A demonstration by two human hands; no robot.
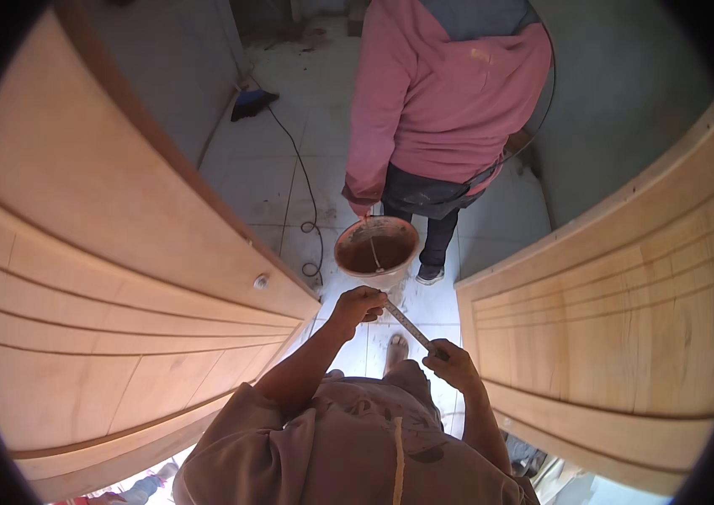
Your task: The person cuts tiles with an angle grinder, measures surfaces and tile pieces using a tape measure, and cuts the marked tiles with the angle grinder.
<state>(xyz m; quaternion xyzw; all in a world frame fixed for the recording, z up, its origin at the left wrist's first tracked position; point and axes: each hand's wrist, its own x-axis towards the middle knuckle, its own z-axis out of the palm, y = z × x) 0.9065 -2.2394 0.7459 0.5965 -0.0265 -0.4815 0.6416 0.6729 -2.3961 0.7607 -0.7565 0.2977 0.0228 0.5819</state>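
Observation:
In front of my body, a pale measuring tape [408, 326] with fine markings runs slantwise between my two hands. Its upper end is pinched in my left hand [360, 305], fingers curled. My right hand [453, 366] is closed round the lower end, where something dark shows; my fingers hide most of it. Just beyond my left hand hangs a round bucket [355, 263], brownish inside, held by its wire handle in another person's hand [361, 210].
A person in a pink hooded top [458, 101] stands ahead, back turned. Wooden door leaves flank me, the left door [121, 311] with a round knob [262, 282], the right door [601, 320]. A black cable [307, 181] trails over the tiled floor from a blue broom head [253, 103].

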